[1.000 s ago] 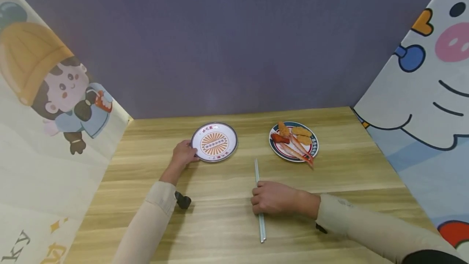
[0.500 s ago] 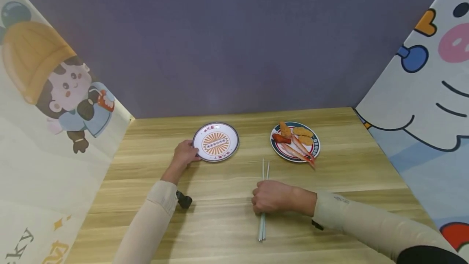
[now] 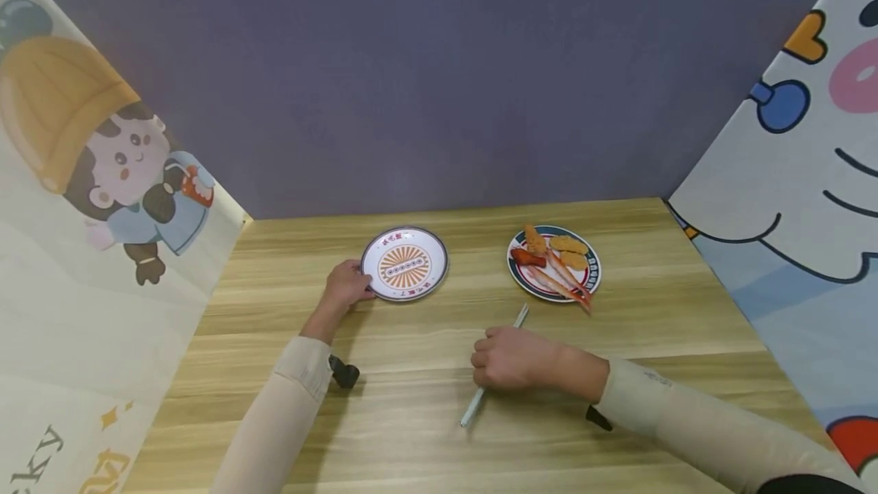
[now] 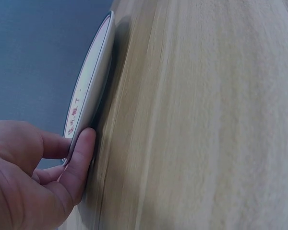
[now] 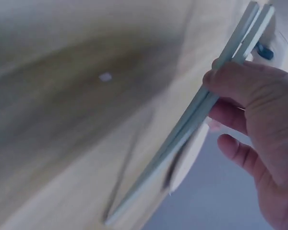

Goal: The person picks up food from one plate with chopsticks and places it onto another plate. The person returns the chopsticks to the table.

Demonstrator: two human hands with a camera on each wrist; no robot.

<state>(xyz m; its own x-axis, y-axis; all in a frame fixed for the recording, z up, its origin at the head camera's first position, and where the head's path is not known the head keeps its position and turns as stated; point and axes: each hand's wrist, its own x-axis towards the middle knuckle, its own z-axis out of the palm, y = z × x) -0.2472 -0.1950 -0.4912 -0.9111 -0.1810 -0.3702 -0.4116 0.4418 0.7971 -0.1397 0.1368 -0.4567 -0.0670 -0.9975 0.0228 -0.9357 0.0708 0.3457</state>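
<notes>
Pale-green chopsticks (image 5: 186,124) swing aslant — right grip (image 3: 511,358) pinching them over the tabletop (image 3: 411,418).
Their far ends, splayed a moment ago, now sit together, angled toward the food plate (image 3: 594,265); probably a hold being adjusted — food (image 3: 569,260) untouched. At left, the left grip (image 3: 346,284) pinches the white plate (image 3: 405,264).

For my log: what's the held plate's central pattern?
The plate shows orange rays on white, clearest in the head view.

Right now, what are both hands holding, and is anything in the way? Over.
Left hand: pinching sunburst plate at its edge. Right hand: holding chopsticks. Food-laden plate beyond right hand; nothing visible between it and chopsticks.
</notes>
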